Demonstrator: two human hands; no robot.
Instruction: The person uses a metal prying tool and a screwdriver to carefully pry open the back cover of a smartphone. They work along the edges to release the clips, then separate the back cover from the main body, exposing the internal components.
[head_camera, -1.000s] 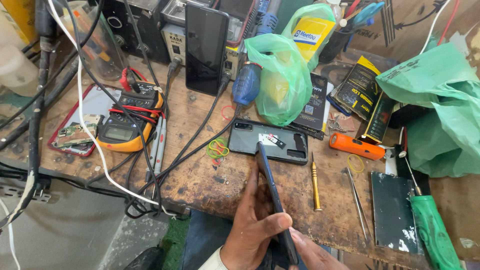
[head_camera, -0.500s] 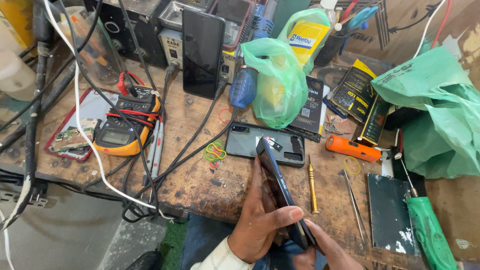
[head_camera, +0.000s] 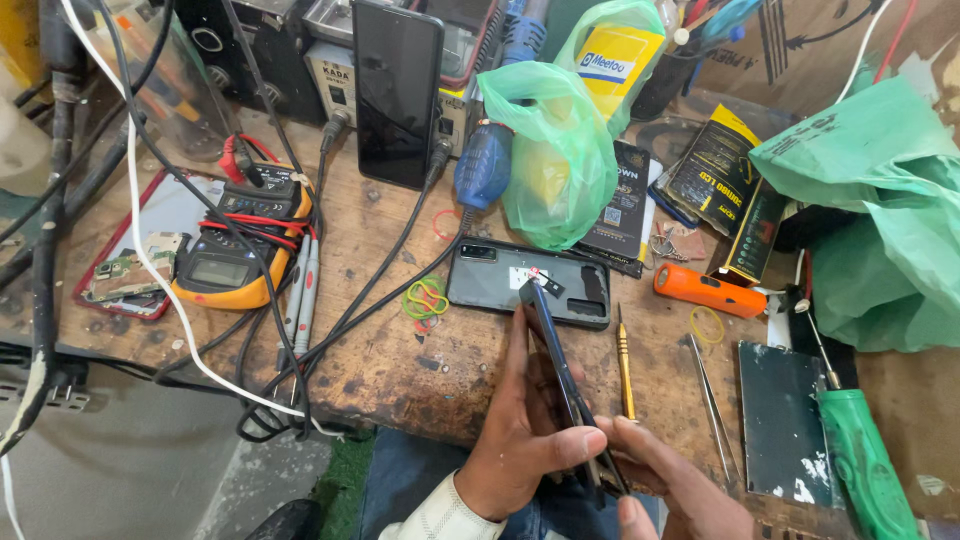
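I hold a dark slim phone (head_camera: 560, 375) edge-on over the near edge of the wooden workbench (head_camera: 400, 370), its far end tilted up and away from me. My left hand (head_camera: 525, 435) grasps it from the left, fingers curled along its side and the thumb (head_camera: 570, 445) pressed across its lower part. My right hand (head_camera: 680, 490) meets it from below on the right, fingers closed against the phone's near end; how far they wrap I cannot tell, as the frame cuts them off.

Just beyond the phone's raised tip, a second phone (head_camera: 525, 283) lies flat with its dark back up, about mid-bench. Green and yellow rubber bands (head_camera: 427, 298) lie just left of it. A small yellow-handled screwdriver (head_camera: 625, 365) lies just right of my held phone, and tweezers (head_camera: 712, 405) lie farther right. An orange tool (head_camera: 708, 290) rests toward the right side, and a green-handled screwdriver (head_camera: 862, 460) sits near the right near corner. A yellow multimeter (head_camera: 235, 265) sits toward the left edge, and a translucent green bag (head_camera: 560, 150) stands near the far edge.
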